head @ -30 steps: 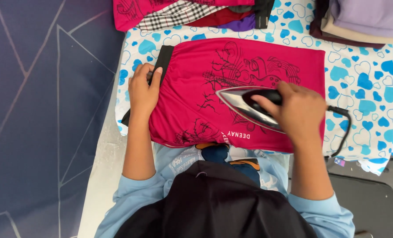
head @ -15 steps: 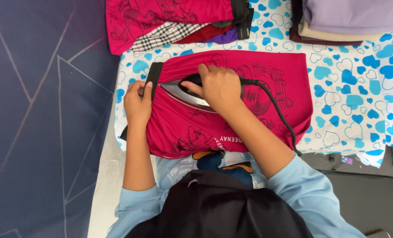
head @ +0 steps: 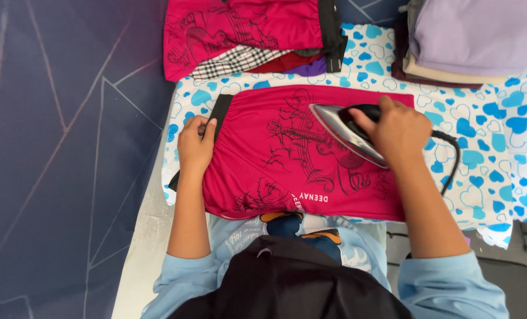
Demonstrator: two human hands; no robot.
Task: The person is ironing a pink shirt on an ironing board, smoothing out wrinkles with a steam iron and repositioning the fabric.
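A crimson garment [head: 263, 171] with a black line drawing and a black waistband [head: 219, 112] lies flat on the ironing surface. My left hand [head: 195, 145] presses on its left edge beside the waistband. My right hand [head: 396, 130] grips the black handle of a silver clothes iron [head: 343, 130], which rests on the garment's upper right part, its tip pointing left. The iron's black cord [head: 449, 162] loops off to the right.
The surface wears a white cover with blue hearts [head: 482, 147]. A stack of folded clothes, crimson on top [head: 246, 32], lies at the back left; a lilac and beige stack [head: 470, 35] at the back right. Dark patterned floor [head: 62, 159] runs along the left.
The iron slid left across the garment to my left hand, then back right to the upper right part. My left hand stayed on the waistband edge.
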